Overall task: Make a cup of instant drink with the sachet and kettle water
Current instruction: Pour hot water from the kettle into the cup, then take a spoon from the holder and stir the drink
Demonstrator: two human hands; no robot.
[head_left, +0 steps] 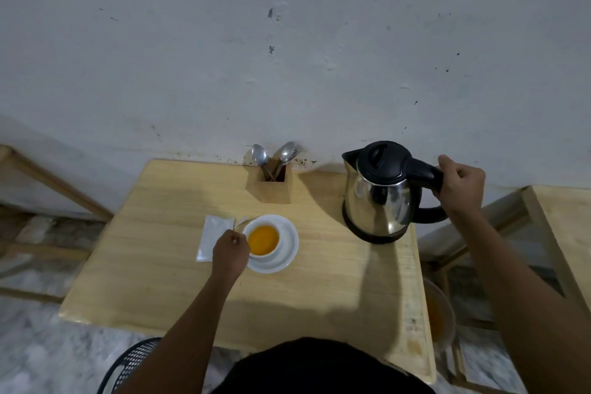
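The cup (264,240) sits on a white saucer (287,249) near the middle of the wooden table (160,265), and it holds an orange liquid. Just left of the cup, the left hand (231,251) is clenched around something thin and pale, probably a spoon handle (245,223), which slants up past the cup's far-left rim; its lower end is hidden by the fingers. Left of the cup, beside the saucer, a white sachet (211,237) lies flat on the table, partly covered by the hand.

Right of the cup and farther back, the steel kettle (380,198) stands upright on its black base at the table's right side, lid closed, spout pointing left toward the cup's side. The right hand (460,184) grasps the kettle's black handle, fingers wrapped over its top.

Behind the cup, against the wall (287,41), a wooden holder (273,185) carries spoons and a fork. Right of the cup, beyond the table's edge and lower down, a bowl (439,317) with an orange tint is partly visible.
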